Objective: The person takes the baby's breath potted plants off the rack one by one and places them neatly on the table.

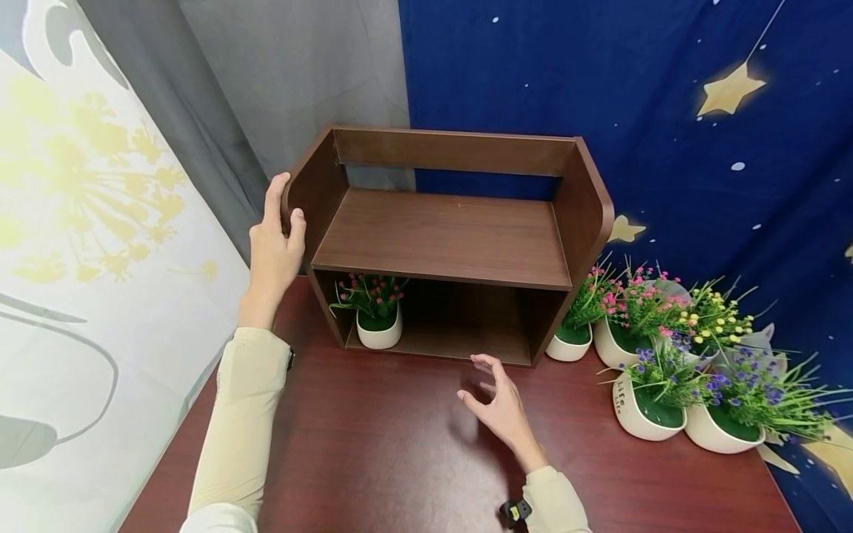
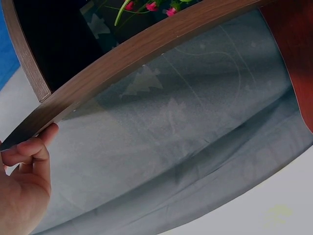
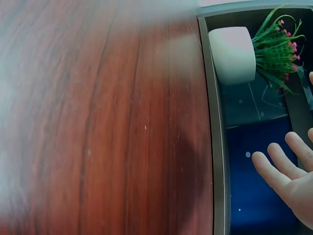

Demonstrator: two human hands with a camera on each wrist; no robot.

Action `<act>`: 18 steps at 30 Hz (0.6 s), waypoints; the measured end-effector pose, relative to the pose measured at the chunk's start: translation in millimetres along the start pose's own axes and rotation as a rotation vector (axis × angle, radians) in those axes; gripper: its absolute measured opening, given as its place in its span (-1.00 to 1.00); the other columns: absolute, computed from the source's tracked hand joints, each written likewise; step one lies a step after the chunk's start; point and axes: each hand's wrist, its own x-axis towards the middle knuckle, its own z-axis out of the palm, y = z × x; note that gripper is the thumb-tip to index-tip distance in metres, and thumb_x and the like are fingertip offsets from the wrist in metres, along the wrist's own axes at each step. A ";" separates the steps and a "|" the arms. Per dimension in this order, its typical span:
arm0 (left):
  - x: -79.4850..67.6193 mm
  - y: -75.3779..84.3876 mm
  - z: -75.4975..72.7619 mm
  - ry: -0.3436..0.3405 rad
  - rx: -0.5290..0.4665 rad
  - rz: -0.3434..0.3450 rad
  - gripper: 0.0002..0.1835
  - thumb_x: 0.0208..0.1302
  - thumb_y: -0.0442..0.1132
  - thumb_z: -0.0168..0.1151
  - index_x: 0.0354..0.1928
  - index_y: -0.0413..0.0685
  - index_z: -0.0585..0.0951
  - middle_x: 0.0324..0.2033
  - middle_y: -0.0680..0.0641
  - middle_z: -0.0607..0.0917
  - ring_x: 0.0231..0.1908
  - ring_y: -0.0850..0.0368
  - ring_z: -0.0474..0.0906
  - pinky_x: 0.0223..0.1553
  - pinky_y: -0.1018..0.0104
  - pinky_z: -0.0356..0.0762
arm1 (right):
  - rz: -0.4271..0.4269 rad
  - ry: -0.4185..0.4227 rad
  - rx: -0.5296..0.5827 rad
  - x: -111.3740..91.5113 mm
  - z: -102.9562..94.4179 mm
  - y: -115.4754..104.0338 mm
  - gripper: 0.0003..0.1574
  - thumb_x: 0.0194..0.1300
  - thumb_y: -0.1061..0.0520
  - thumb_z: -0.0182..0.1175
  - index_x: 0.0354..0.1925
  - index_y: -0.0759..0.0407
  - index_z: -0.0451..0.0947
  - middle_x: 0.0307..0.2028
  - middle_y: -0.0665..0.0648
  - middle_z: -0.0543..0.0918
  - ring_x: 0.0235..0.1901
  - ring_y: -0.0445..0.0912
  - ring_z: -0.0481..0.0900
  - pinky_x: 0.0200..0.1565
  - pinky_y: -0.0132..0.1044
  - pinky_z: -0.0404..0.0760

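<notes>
A dark brown two-level wooden shelf (image 1: 440, 237) stands on the table, its lower level open to the front. At its left side panel, my left hand (image 1: 275, 248) holds the front edge between thumb and fingers; in the left wrist view the curled fingers (image 2: 34, 152) meet the wood. A small white pot with pink flowers (image 1: 379, 326) sits in the lower level, at the left end. My right hand (image 1: 501, 411) hovers in front of the lower level, holding nothing, its fingers spread and loosely bent.
Several white pots of artificial flowers stand right of the shelf: pink ones (image 1: 623, 344), a yellow one (image 1: 716, 326) and purple ones (image 1: 646, 414). Behind hang a grey curtain (image 1: 300, 66) and a blue star-printed curtain (image 1: 533, 74). The reddish-brown table (image 1: 373, 444) runs beneath.
</notes>
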 end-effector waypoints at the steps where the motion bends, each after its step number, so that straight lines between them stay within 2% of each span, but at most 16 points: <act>1: 0.2 0.0 0.2 0.001 0.000 -0.001 -0.50 0.37 -0.16 -0.13 0.34 0.28 0.21 -0.61 -0.19 0.46 -0.75 -0.06 0.29 -0.62 0.14 0.25 | -0.001 0.000 -0.001 0.5 1.2 -0.7 -0.26 0.03 0.25 0.39 0.15 0.34 0.31 0.09 0.26 0.46 0.10 0.23 0.40 -0.08 0.16 0.44; 3: 0.8 0.4 0.3 0.004 -0.001 0.001 -0.50 0.37 -0.16 -0.12 0.34 0.27 0.22 -0.61 -0.19 0.47 -0.75 -0.06 0.29 -0.62 0.14 0.25 | 0.004 -0.002 0.014 2.0 2.5 -13.0 -0.27 0.01 0.33 0.37 0.13 0.44 0.30 0.08 0.32 0.46 0.09 0.28 0.39 -0.08 0.20 0.42; 18: 0.1 -0.5 0.4 0.003 0.024 0.015 -0.49 0.37 -0.18 -0.13 0.35 0.26 0.20 -0.74 -0.08 0.34 -0.81 0.04 0.15 -0.68 0.20 0.16 | 0.001 -0.029 0.029 7.4 12.5 -13.8 -0.26 0.03 0.30 0.36 0.15 0.42 0.29 0.10 0.32 0.45 0.11 0.28 0.38 -0.08 0.21 0.41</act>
